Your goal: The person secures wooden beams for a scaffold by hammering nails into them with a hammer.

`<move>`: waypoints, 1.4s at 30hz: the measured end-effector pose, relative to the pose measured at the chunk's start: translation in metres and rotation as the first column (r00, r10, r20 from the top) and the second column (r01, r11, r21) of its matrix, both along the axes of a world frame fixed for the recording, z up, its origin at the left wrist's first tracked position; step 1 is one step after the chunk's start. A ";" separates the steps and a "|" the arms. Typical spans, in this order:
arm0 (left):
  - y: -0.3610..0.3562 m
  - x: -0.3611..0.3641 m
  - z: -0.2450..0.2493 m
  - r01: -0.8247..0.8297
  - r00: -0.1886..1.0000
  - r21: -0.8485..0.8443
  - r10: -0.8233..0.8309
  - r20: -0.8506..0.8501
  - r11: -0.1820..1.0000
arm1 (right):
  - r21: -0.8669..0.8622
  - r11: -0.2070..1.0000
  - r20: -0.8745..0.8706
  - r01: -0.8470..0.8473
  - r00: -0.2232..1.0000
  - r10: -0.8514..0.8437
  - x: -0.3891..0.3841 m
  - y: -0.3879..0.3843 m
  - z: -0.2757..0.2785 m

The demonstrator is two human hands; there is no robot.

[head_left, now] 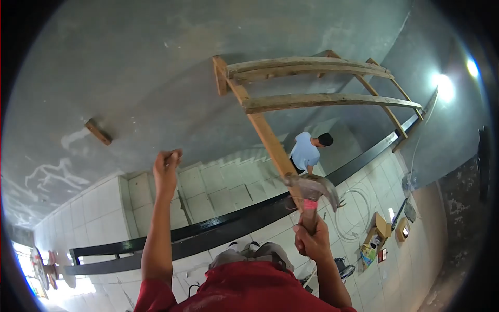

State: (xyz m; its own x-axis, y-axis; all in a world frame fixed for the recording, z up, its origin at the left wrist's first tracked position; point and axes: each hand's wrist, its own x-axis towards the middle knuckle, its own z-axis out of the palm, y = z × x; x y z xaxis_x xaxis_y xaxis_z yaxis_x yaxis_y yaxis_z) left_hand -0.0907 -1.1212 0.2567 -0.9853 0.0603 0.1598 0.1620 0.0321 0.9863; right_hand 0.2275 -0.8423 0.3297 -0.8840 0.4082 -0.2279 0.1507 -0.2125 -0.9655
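My right hand (313,240) is wrapped round the handle of a claw hammer (310,188), its metal head raised and a pink band just below it. Behind the hammer head is the lower end of a wooden beam (270,140), near a black railing (228,226). Out in front of the grey wall, my left hand (167,159) is raised with its fingers curled together; whatever they may hold is too small to make out.
Long wooden planks (332,100) lie across the beams over the stairwell. A person in a light shirt (305,152) stands on the stairs (223,182) below. A wooden block (97,132) sticks to the wall. An open cardboard box (382,226) and coiled cable (353,208) lie on the tiles.
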 end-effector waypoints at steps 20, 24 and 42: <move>0.300 -0.208 -0.041 -0.169 0.978 -0.230 0.192 0.083 0.958 | -0.590 0.807 -0.290 0.034 0.924 -0.251 -0.402 0.261 -0.033; 0.308 -0.214 -0.029 -0.158 0.964 -0.135 0.183 0.195 0.978 | -0.708 0.683 -0.113 0.177 0.927 -0.357 -0.467 0.253 -0.049; 0.314 -0.262 -0.039 -0.159 0.986 -0.124 0.165 0.039 0.979 | -0.824 0.534 -0.048 0.189 0.916 -0.398 -0.618 0.236 -0.157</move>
